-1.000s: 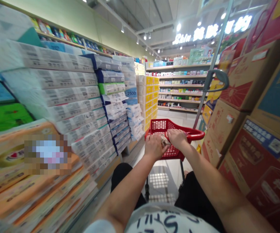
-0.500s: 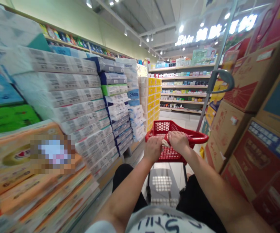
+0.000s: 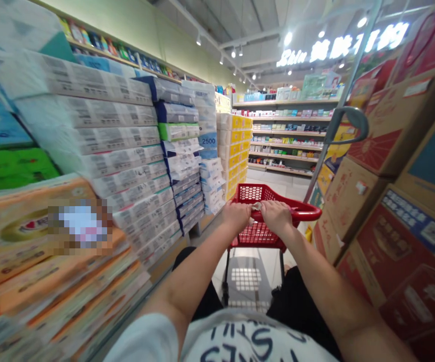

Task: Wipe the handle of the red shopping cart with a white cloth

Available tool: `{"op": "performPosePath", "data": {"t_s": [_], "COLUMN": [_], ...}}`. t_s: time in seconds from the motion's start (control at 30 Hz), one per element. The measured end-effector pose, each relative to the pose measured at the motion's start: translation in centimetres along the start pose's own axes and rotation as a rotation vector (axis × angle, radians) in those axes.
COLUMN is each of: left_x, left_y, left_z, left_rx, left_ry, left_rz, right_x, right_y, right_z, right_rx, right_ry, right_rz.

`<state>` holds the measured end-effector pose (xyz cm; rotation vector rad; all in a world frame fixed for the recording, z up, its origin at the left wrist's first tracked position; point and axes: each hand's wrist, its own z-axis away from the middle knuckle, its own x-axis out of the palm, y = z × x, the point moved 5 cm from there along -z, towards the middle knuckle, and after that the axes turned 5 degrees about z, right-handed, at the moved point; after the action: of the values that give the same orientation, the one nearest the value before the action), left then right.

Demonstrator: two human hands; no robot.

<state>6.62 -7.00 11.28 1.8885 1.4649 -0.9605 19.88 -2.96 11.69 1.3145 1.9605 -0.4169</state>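
Observation:
A red plastic shopping cart [image 3: 303,214] with a perforated basket stands right in front of me. My left hand [image 3: 237,216] is closed around the left part of its handle. Close beside it, my right hand [image 3: 276,216] grips the handle's middle. Between the two hands shows a small pale crumpled thing [image 3: 256,206], perhaps tissue or a torn wrap; its kind is unclear. My fingers hide most of the handle bar. Through the basket's holes, light falls in a grid on the floor below.
Stacked tissue packs [image 3: 115,130] line the left, with orange packs [image 3: 51,241] nearest. Cardboard boxes [image 3: 368,191] are piled on the right beside a metal post with a grey loop [image 3: 347,125]. Shelves of small goods [image 3: 285,141] stand ahead, past yellow packs [image 3: 236,151].
My left hand has rolled forward on the handle, its wrist now more level. The pale thing shows higher between the hands. The cart sits slightly further left in view.

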Motion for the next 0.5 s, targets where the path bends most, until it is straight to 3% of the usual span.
{"op": "performPosePath", "data": {"t_s": [0.2, 0.37, 0.43, 0.5], "left_x": [-0.5, 0.1, 0.5, 0.9], "left_y": [-0.7, -2.2, -1.7, -0.7], "left_z": [1.4, 1.8, 2.1, 2.4], "left_rx": [0.037, -0.161, -0.098, 0.050], "left_ry": [0.188, 0.272, 0.267, 0.226], "left_rz": [0.058, 0.011, 0.003, 0.008], "right_x": [-0.1, -0.1, -0.2, -0.2], "right_y": [-0.1, -0.4, -0.4, -0.4], "right_z": [0.1, -0.2, -0.2, -0.2], "right_rx": [-0.018, 0.021, 0.022, 0.016], "right_ry": [0.011, -0.005, 0.011, 0.027], "right_rz": [-0.017, -0.015, 0.000, 0.007]}}
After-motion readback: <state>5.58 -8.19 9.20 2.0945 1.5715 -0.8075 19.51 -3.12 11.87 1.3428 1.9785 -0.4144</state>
